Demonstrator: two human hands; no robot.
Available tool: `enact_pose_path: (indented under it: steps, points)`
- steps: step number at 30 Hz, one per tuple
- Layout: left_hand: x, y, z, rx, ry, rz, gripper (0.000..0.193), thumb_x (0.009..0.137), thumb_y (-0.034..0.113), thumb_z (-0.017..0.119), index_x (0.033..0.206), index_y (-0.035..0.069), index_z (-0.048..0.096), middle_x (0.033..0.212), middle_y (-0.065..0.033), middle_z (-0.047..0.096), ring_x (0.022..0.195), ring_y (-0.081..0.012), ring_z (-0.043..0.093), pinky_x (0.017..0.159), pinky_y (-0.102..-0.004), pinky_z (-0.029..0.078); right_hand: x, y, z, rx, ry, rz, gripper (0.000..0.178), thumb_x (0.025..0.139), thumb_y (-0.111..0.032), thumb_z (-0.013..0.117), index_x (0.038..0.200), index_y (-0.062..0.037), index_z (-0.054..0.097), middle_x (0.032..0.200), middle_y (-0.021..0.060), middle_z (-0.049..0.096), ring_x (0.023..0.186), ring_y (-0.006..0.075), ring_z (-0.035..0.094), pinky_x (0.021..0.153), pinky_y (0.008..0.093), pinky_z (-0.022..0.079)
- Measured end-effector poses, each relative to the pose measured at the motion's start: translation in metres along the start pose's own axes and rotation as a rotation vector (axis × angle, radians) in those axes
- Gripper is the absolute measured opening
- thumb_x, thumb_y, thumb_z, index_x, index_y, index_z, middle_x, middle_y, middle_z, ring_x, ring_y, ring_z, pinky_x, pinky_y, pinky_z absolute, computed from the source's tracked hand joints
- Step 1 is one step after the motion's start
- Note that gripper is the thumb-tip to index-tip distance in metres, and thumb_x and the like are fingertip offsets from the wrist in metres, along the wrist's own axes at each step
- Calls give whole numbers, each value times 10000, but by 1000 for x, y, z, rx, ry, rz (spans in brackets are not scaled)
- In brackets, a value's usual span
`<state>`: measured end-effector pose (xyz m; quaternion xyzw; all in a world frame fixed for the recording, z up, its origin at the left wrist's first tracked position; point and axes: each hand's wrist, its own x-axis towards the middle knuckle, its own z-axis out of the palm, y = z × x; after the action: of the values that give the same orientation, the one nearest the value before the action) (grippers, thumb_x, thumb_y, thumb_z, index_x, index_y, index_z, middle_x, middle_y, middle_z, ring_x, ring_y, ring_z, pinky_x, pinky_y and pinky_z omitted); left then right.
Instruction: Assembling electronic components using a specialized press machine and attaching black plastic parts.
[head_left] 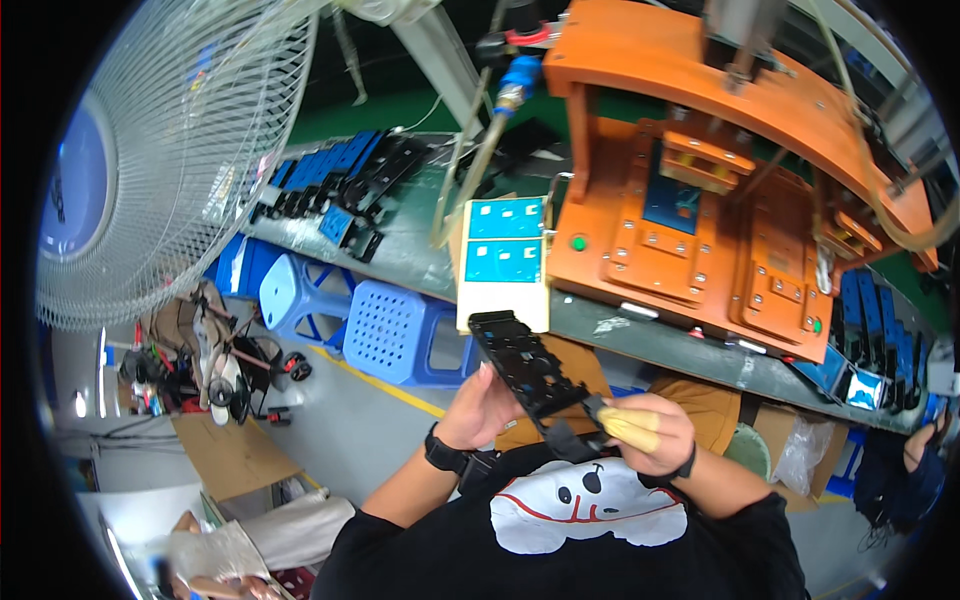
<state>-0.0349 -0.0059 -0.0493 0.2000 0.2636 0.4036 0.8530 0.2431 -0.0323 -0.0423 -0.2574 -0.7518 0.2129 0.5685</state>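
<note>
A long black plastic frame (530,368) with cut-outs and small fittings is held aslant before my chest. My left hand (478,412) grips its left side, the thumb along the edge. My right hand (652,432), with pale yellow covers on some fingers, pinches the lower right end, where a dark flap or strip (568,440) hangs. Exactly what the right fingertips press is hidden. Just beyond the frame's far end lies a cream board (502,300) bearing two blue panels (503,238) with small white squares.
An orange press (690,250) with green buttons stands on the dark green bench (400,225). Rows of blue-and-black parts (335,170) lie at the back left, more parts (872,310) at the right. A large fan (190,150) and blue stools (395,335) are at left; other people sit nearby.
</note>
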Motion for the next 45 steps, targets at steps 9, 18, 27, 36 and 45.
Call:
enact_pose_path:
  steps: [9, 18, 27, 36, 45]
  points:
    - [35, 157, -79, 965, 507, 344, 310, 964, 146, 712, 1223, -5, 634, 1199, -93, 695, 1018, -122, 657, 896, -308, 538, 51, 38, 95, -40, -108, 294, 312, 856, -132, 800, 1140, -25, 726, 1111, 131, 718, 1101, 345, 664, 965, 402, 536]
    - [195, 260, -144, 2230, 907, -63, 960, 742, 668, 809, 1268, -109, 610, 1321, -302, 602, 1173, -407, 656, 990, -432, 554, -1, 48, 57, -78, -269, 491, 139, 880, -90, 741, 1006, -32, 737, 904, 129, 709, 826, 333, 662, 739, 404, 538]
    - [258, 214, -102, 2072, 365, 452, 831, 727, 323, 883, 1387, -35, 527, 1296, -290, 616, 1225, -426, 603, 1058, -430, 482, -23, 37, 17, -174, -205, 679, 123, 902, -114, 727, 995, -36, 749, 875, 119, 719, 804, 319, 675, 733, 399, 547]
    - [192, 219, -52, 951, 516, 152, 455, 942, 455, 721, 988, 2, 717, 733, -36, 630, 600, -119, 593, 539, -266, 457, -18, 17, 26, 232, -86, 919, 170, 950, -156, 714, 1071, -40, 743, 932, 126, 727, 899, 292, 719, 847, 365, 569]
    - [-10, 41, -60, 65, 174, 61, 786, 1016, 611, 472, 1445, -47, 504, 1296, -175, 674, 1121, -310, 684, 970, -482, 566, 29, 6, 61, -84, -222, 388, 640, 884, -288, 787, 1415, -16, 554, 1445, 226, 509, 1382, 423, 471, 1105, 498, 447]
